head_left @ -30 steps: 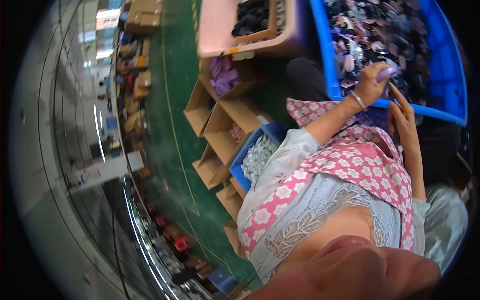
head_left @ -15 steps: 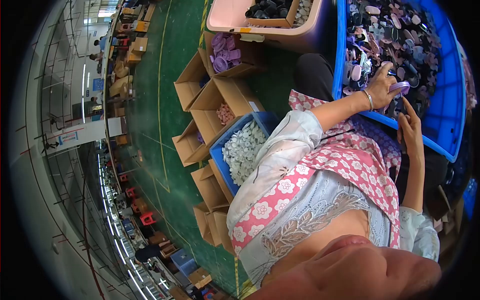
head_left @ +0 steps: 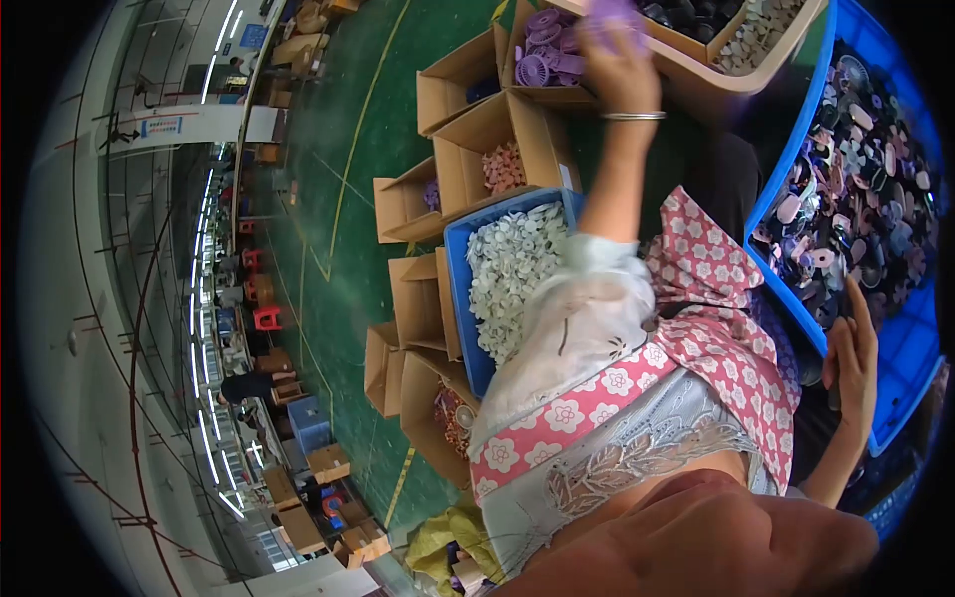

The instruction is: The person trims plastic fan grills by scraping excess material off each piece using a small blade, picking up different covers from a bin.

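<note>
My left hand [head_left: 619,70], with a bracelet at the wrist, is blurred by motion. It holds a purple plastic fan part [head_left: 612,22] near the top edge, beside a cardboard box of purple fan housings [head_left: 547,55]. My right hand [head_left: 851,358] is by the near rim of the blue bin [head_left: 796,159]. Its index finger points towards the mixed plastic parts [head_left: 856,189] inside, and the other fingers curl in. Something dark and narrow [head_left: 834,396] shows by that palm; I cannot make out what it is.
A blue crate [head_left: 460,298] of whitish pieces stands left of my lap. Cardboard boxes [head_left: 418,298] surround it, one with small pink pieces [head_left: 503,167]. A pale tub [head_left: 686,72] holds black parts. Green floor [head_left: 348,129] and distant workbenches lie to the left.
My left hand has swung from the blue bin up and left to the purple housings, carrying the purple part away from my right hand. The view has turned, and the bin appears farther right.
</note>
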Demonstrator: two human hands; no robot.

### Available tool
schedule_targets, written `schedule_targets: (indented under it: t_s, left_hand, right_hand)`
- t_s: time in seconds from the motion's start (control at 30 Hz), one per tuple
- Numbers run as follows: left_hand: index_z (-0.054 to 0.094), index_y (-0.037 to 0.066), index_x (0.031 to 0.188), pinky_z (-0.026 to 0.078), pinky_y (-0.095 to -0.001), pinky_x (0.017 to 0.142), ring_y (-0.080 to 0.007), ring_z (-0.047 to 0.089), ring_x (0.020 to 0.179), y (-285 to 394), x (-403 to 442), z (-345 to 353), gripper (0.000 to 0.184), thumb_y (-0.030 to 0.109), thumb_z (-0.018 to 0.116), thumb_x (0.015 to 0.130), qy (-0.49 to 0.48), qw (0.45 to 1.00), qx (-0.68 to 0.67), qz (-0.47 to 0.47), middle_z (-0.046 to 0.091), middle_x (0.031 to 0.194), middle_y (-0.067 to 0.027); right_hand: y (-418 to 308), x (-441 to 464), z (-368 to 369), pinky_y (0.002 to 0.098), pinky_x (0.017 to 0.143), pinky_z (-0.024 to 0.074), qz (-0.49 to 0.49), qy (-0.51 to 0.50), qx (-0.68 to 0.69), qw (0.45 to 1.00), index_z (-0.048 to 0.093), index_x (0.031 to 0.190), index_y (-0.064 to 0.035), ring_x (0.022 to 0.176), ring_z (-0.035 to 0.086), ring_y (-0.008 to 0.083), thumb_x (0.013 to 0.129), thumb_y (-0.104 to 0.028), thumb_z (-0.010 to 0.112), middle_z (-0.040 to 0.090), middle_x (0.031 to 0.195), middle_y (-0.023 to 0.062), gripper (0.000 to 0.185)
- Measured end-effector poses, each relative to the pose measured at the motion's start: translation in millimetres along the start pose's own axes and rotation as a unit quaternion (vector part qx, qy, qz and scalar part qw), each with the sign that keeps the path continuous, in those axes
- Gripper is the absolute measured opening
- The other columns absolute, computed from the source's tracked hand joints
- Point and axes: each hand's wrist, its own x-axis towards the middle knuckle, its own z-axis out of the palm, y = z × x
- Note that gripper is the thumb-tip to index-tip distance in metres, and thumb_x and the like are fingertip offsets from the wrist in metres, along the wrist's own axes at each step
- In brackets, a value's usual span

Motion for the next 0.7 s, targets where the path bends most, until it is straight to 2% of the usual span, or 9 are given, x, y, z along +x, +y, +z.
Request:
schedule_targets:
  t_s: [0.1,0.17,0.23,0.3,0.43,0.57,0.6,0.67,0.7]
  left_hand:
    - [0.048,0.004,0.11,0.056,-0.0503,0.064,-0.033,0.062,0.088,-83,41,-91,0.035,0.031,0.052,0.089,0.004,0.94,-0.195,-0.28,0.058,0.099,-0.016]
    - [0.049,0.009,0.114,0.055,-0.0429,0.06,-0.0308,0.061,0.086,-174,43,-138,0.032,0.031,0.046,0.091,-0.031,0.791,-0.333,-0.512,0.059,0.105,-0.0148]
    - [0.05,0.008,0.115,0.052,-0.046,0.066,-0.0295,0.06,0.09,-244,34,-162,0.029,0.025,0.045,0.091,0.002,0.695,-0.349,-0.629,0.061,0.105,-0.0123]
    - [0.05,0.008,0.115,0.051,-0.048,0.068,-0.0315,0.059,0.084,-277,33,-154,0.027,0.014,0.048,0.088,0.095,0.667,-0.26,-0.691,0.06,0.099,-0.0155]
    - [0.049,0.007,0.111,0.053,-0.0454,0.065,-0.0316,0.058,0.078,-336,78,-131,0.022,0.014,0.044,0.091,0.004,0.711,-0.377,-0.594,0.058,0.096,-0.016]
    - [0.041,-0.012,0.107,0.039,-0.0555,0.096,-0.0425,0.051,0.104,-316,127,-110,0.059,0.035,0.064,0.081,0.005,0.754,-0.233,-0.615,0.051,0.109,-0.0294]
    - [0.041,-0.01,0.108,0.04,-0.0545,0.095,-0.0407,0.051,0.105,-332,130,-108,0.055,0.032,0.064,0.081,-0.026,0.705,-0.221,-0.674,0.05,0.112,-0.029]
    - [0.048,-0.003,0.105,0.047,-0.0498,0.088,-0.033,0.057,0.093,-311,110,-88,0.034,0.015,0.064,0.081,-0.057,0.762,-0.136,-0.631,0.057,0.102,-0.0217]
    - [0.049,-0.003,0.105,0.049,-0.0456,0.086,-0.0265,0.057,0.085,-326,111,-92,0.031,0.01,0.063,0.081,-0.184,0.731,-0.198,-0.626,0.057,0.096,-0.0164]
  right_hand:
    - [76,29,-14,0.0174,0.035,0.0277,0.022,0.169,0.13,0.977,0.036,0.135,-0.0062,0.04,0.036,0.003,0.093,-0.016,0.048,0.038,0.06,-0.0033,0.045]
    - [132,48,-22,0.0191,0.037,0.0317,0.046,0.183,0.133,0.973,0.041,0.13,-0.0055,0.045,0.04,0.0045,0.093,-0.017,0.049,0.041,0.064,-0.0023,0.039]
    - [164,62,-18,0.0202,0.039,0.0348,0.134,0.179,0.278,0.934,0.046,0.122,-0.0037,0.048,0.043,0.0053,0.092,-0.017,0.049,0.044,0.067,-0.002,0.033]
    - [169,66,-9,0.0195,0.039,0.0348,0.123,0.181,0.236,0.947,0.047,0.12,-0.0025,0.046,0.043,0.0055,0.092,-0.018,0.049,0.044,0.066,-0.0018,0.032]
    - [157,62,-2,0.0195,0.039,0.0336,0.11,0.174,0.146,0.968,0.049,0.117,-0.0018,0.045,0.043,0.0057,0.092,-0.02,0.05,0.045,0.064,-0.0013,0.031]
    - [109,49,4,0.0207,0.039,0.0314,0.164,0.249,0.088,0.951,0.052,0.117,-0.0029,0.042,0.041,0.0066,0.091,-0.021,0.051,0.045,0.057,-0.0019,0.032]
    - [101,43,2,0.0208,0.04,0.0311,0.131,0.271,0.094,0.949,0.053,0.116,-0.0021,0.043,0.041,0.0066,0.091,-0.022,0.051,0.045,0.057,-0.0017,0.032]
    - [104,29,-16,0.0215,0.042,0.0349,0.125,0.315,0.123,0.933,0.053,0.111,-0.0002,0.046,0.044,0.0069,0.09,-0.021,0.052,0.047,0.062,-0.0007,0.03]
    - [108,22,-25,0.0223,0.043,0.0368,0.132,0.34,0.153,0.918,0.053,0.11,0.0005,0.047,0.046,0.0077,0.089,-0.02,0.053,0.047,0.063,0.0,0.03]
